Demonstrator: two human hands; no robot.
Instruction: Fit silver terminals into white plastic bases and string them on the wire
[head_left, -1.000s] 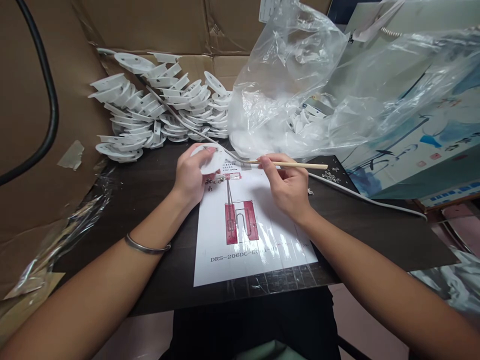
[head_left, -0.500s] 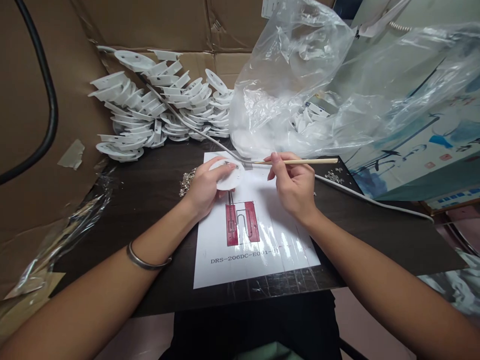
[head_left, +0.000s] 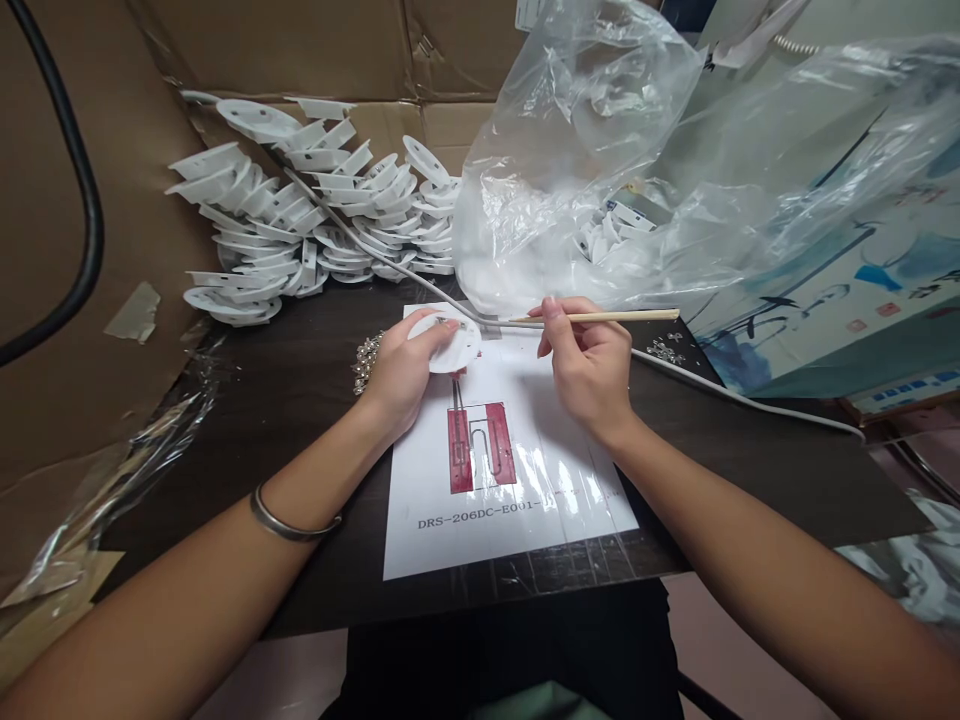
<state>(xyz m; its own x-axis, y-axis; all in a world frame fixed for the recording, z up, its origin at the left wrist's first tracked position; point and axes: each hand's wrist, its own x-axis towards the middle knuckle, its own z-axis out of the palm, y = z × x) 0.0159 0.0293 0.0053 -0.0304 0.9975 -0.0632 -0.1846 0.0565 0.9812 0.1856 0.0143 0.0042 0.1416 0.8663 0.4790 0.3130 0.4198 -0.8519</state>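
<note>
My left hand [head_left: 402, 372] grips a round white plastic disc [head_left: 459, 350] by its left side, thumb on top near a small dark mark. In my right hand [head_left: 589, 370] a thin wooden stick [head_left: 630, 316] is pinched between thumb and fingers, lying nearly level; its left tip is apart from the disc, near the grey cable. Below both hands lies a printed sheet [head_left: 510, 545] with a red and white diagram and the text DRS-206DC-E001. A heap of small shiny metal parts [head_left: 366, 362] sits just left of my left hand.
Many white discs [head_left: 262, 250] are stacked at the back left against cardboard [head_left: 337, 50]. A clear plastic bag [head_left: 570, 200] with white parts stands behind my right hand. A grey cable [head_left: 360, 235] crosses the table. More small metal pieces [head_left: 666, 350] lie at the right.
The view has shifted slightly. My left hand keeps the disc, now turned a little and a bit further left. My right hand still holds the stick, almost unmoved.
</note>
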